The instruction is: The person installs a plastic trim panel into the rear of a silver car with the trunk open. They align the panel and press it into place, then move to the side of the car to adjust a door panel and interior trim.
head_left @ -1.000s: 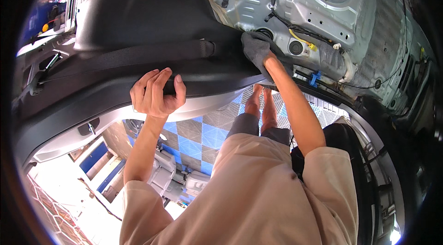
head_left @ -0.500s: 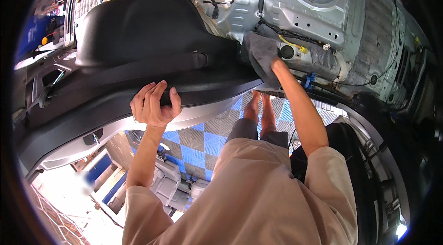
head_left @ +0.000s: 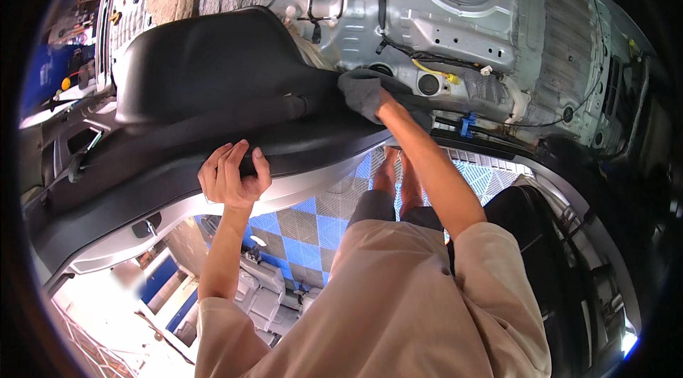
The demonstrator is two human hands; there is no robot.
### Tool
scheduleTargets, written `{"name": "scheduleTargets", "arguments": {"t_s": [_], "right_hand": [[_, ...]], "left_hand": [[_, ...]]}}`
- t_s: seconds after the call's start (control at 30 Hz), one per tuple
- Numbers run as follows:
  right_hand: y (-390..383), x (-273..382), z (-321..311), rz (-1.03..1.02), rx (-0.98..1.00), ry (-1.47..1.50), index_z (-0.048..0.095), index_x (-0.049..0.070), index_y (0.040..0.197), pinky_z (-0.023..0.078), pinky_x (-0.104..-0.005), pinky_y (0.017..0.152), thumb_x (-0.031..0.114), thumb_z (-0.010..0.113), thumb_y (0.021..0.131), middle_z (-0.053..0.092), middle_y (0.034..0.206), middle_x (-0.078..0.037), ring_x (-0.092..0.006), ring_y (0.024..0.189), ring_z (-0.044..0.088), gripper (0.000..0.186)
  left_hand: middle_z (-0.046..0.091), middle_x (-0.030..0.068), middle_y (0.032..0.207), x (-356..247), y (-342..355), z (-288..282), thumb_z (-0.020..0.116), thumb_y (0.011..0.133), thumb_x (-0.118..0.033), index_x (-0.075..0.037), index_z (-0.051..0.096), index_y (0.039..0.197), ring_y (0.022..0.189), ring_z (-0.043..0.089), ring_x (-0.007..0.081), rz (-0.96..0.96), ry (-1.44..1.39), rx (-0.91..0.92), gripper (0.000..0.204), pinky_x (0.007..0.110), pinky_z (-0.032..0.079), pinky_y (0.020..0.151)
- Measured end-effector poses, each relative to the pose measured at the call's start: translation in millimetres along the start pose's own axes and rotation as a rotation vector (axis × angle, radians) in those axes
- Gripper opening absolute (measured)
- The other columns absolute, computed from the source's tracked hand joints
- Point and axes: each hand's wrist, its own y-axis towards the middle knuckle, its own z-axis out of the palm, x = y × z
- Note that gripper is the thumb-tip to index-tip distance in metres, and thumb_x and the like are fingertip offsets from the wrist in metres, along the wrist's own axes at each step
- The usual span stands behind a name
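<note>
A large black plastic trim panel (head_left: pixel 213 58) lines the left side of the stripped car interior. My left hand (head_left: pixel 236 173) rests on the panel's near edge, with its fingers bent over the rim and the thumb apart. A dark grey cloth (head_left: pixel 361 93) lies against the right end of the panel. My right hand (head_left: pixel 384 104) is pressed into this cloth, which covers most of the fingers. Part of the cloth trails to the right of my wrist.
Bare grey metal floor (head_left: pixel 455 29) with a round recess stretches ahead. A black wiring harness with a yellow connector (head_left: pixel 452 78) and a blue clip (head_left: pixel 467 124) lie right of the cloth. Blue and grey floor tiles (head_left: pixel 302 225) show below, and grey seats (head_left: pixel 260 292) stand at lower left.
My right hand has moved left with the cloth, along the panel's right end. My left hand keeps its place on the edge. The whole view has shifted slightly.
</note>
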Motion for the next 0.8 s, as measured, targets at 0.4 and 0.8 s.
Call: {"name": "scheduleTargets", "arguments": {"t_s": [0.4,0.8], "right_hand": [[-68,49,35,0.466,-0.071,0.545,0.075,0.012,0.104,0.054,-0.0432,0.087,0.016,0.06,0.096,0.072,0.093,-0.005,-0.0244,0.092,0.068,0.017],[-235,91,-16,1.124,-0.264,1.285,0.073,0.008,0.109,0.056,-0.0465,0.082,0.015,0.061,0.094,0.072,0.098,-0.013,-0.0287,0.09,0.072,0.02]], "left_hand": [[0.076,-0.0031,0.081,-1,2,-1,0.075,0.086,-0.024,-0.01,0.079,0.091,0.084,0.074,0.0207,0.021,-0.012,0.009,0.016,0.033,0.051,0.077],[0.076,-0.0036,0.081,-2,3,-3,0.076,0.086,-0.023,-0.01,0.078,0.092,0.085,0.074,0.021,0.028,-0.005,0.019,0.014,0.033,0.051,0.077]]}}
